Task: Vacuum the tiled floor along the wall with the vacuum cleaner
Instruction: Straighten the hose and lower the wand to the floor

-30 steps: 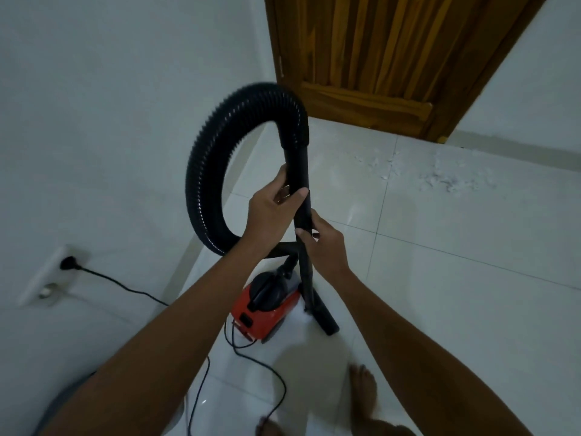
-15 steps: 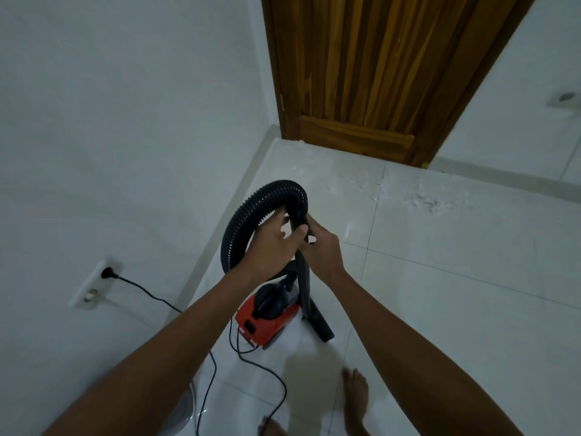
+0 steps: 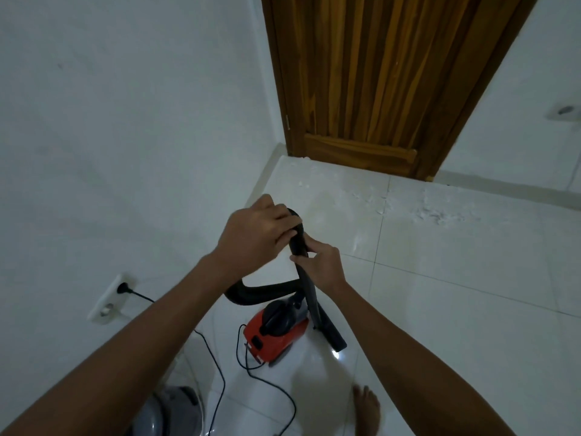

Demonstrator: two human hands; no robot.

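While both hands clench the black wand [image 3: 309, 291], the left hand [image 3: 257, 236] wraps its top end and the right hand [image 3: 320, 265] grips just below — touching. Wand runs down and right to the nozzle [image 3: 334, 336], resting on the white tiled floor [image 3: 456, 309]. Hose [image 3: 257, 291] loops left to the red vacuum cleaner [image 3: 273, 333], near the left wall. Cord [image 3: 220, 366] runs to the wall socket [image 3: 108, 298]. Far: wooden door [image 3: 377, 83], white debris [image 3: 437, 214]. Bare foot [image 3: 366, 407] near.

A closed wooden door [image 3: 371, 80] stands at the corner. A wall socket [image 3: 108, 298] holds a black plug [image 3: 123, 288]. A bare foot [image 3: 367, 407] rests on the tiles.
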